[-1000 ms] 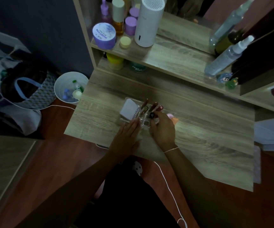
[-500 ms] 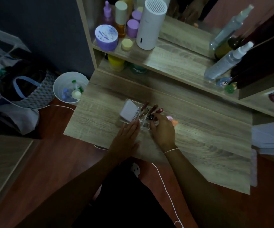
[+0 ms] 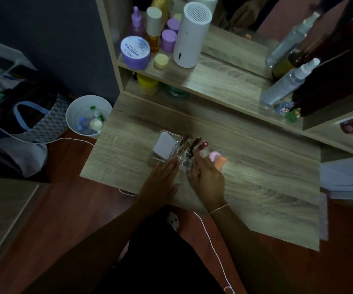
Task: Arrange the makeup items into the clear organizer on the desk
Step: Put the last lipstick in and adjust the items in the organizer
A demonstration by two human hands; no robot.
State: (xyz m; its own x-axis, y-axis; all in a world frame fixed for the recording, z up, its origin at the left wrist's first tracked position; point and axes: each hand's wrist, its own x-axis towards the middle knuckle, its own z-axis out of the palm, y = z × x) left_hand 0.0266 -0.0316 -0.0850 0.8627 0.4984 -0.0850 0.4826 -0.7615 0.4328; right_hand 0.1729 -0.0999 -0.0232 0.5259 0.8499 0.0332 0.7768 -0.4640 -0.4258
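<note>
The clear organizer stands on the wooden desk near its front edge. A pale lilac box leans in its left section. Three dark lip tubes stand tilted in the slots on the right. A pink sponge and an orange sponge lie on the desk just right of the organizer. My left hand lies flat, fingertips against the organizer's front. My right hand is at the organizer's right front, fingers spread and holding nothing, its index fingertip close to the red tube.
A shelf behind the desk carries a purple jar, several bottles, a white cylinder and spray bottles. Left of the desk on the floor stand a white bin and a bag. A white cable hangs off the desk's front.
My right hand has let go of the dark-capped tube in the organizer and drawn back slightly, uncovering the two sponges. My left hand stays against the organizer's front.
</note>
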